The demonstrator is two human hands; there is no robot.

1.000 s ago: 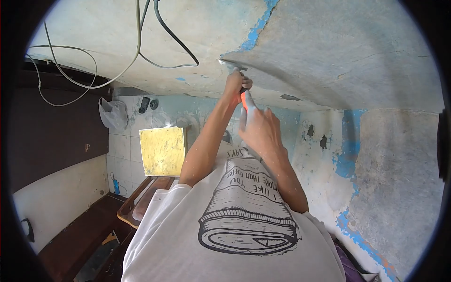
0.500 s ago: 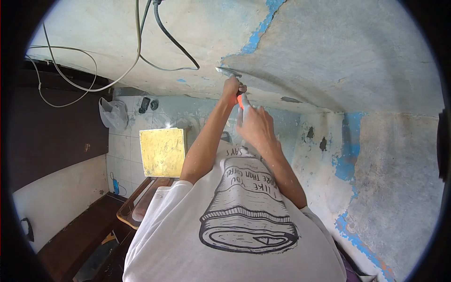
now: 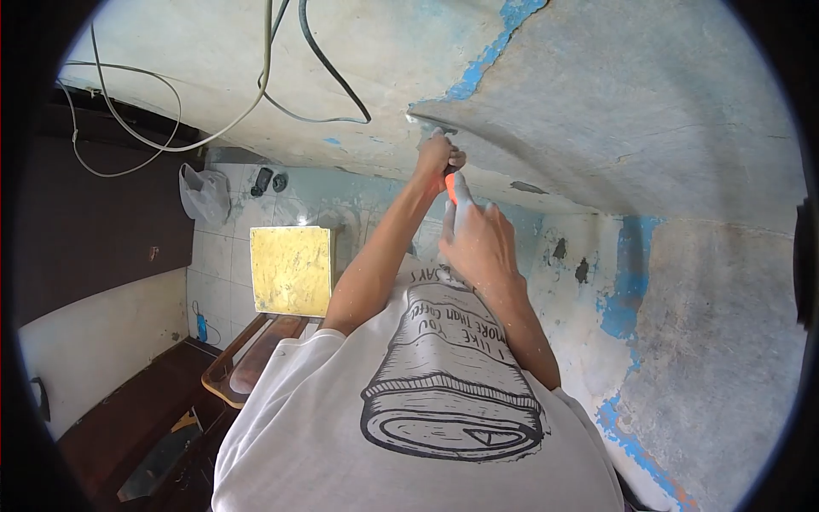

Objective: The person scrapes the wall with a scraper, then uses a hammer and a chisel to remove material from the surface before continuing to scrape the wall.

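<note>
A scraper (image 3: 451, 185) with an orange handle is held between both my hands. Its metal blade lies against the wall (image 3: 375, 81), at the edge of the bare grey patch where the paint has come off. My left hand (image 3: 439, 157) is wrapped round the tool close behind the blade. Lower down, my right hand (image 3: 479, 235) grips the orange handle, one finger stretched along it. The fingers partly hide the tool's middle.
Loose cables (image 3: 264, 77) hang on the wall at upper left. A yellow-topped square surface (image 3: 291, 270) stands beside a wooden chair (image 3: 223, 375). A white plastic bag (image 3: 203, 194) hangs near the dark panel (image 3: 102, 230). Flaking blue paint (image 3: 627, 273) marks the right wall.
Both hands and the scraper appear slightly farther right and the blade slightly higher in view, while the camera view has also shifted a little. The grip looks the same.
</note>
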